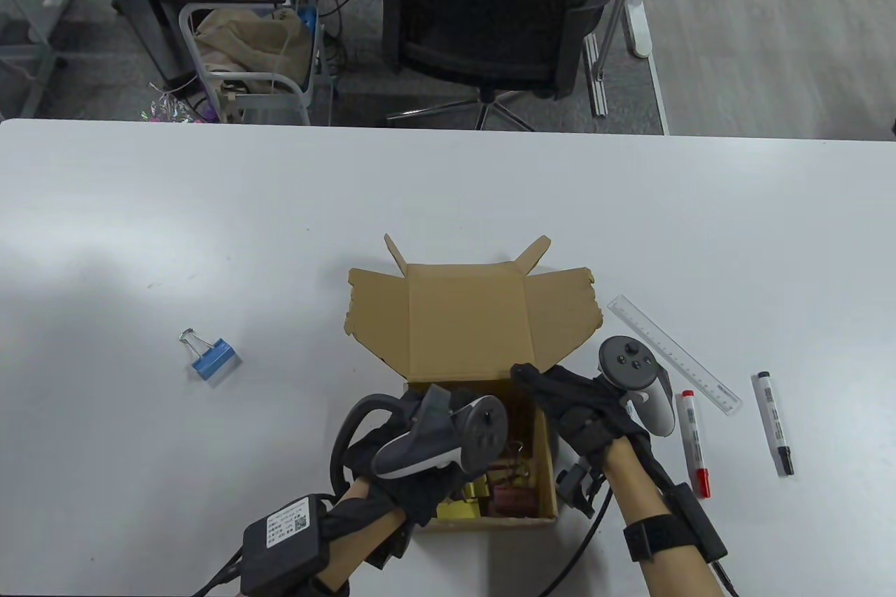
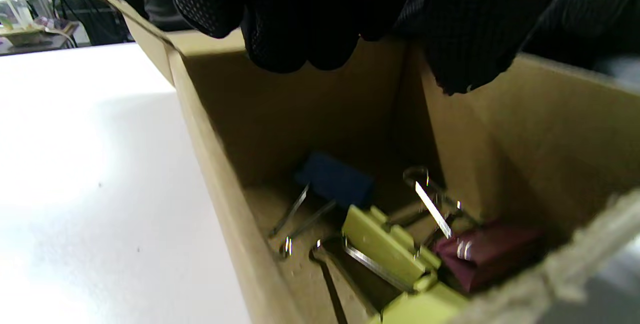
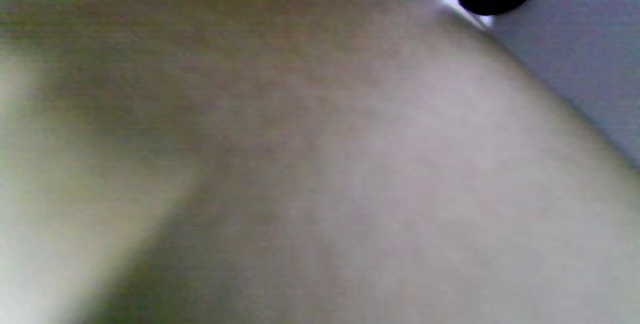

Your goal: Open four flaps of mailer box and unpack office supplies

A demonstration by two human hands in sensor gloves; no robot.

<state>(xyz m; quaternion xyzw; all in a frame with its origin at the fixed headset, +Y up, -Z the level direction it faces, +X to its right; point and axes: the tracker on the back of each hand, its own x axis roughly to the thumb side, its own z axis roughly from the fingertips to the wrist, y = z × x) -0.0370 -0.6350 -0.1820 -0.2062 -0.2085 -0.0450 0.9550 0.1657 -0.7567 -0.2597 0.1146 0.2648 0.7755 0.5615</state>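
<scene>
Left hand (image 1: 413, 478) sits lowest in the table view, over the box's near-left corner, fingers dipping into the cavity. Left wrist view shows its fingertips (image 2: 300, 39) hanging above the contents, touching nothing; whether they're curled or relaxed I can't tell.

Table (image 1: 210, 205): white, wide bare stretch across the whole far half and the left side. Near-right is the crowded part.

Box (image 1: 469, 352): open mailer, centre-near. Lid panel lies flat toward the far side, side flaps splayed left and right, two small tabs sticking up at the far edge. Cavity is on the near side, near wall close to the table's near edge.

Right hand (image 1: 581, 408): on the box's right wall, fingers reaching over the rim near the lid hinge. Looks like it rests on or holds the edge; grip not clear. Right wrist view is only blurred cardboard.

Ruler (image 1: 672, 355): clear, diagonal, just right of the right flap.

Red marker (image 1: 694, 443) and black marker (image 1: 772, 422): right of the right hand, roughly parallel, apart from each other.

Blue clip (image 1: 210, 355): alone on the left, well apart from the box.

In the box: yellow clip (image 2: 385, 246), maroon clip (image 2: 490, 254), dark blue clip (image 2: 335, 179), bunched together on the floor.
</scene>
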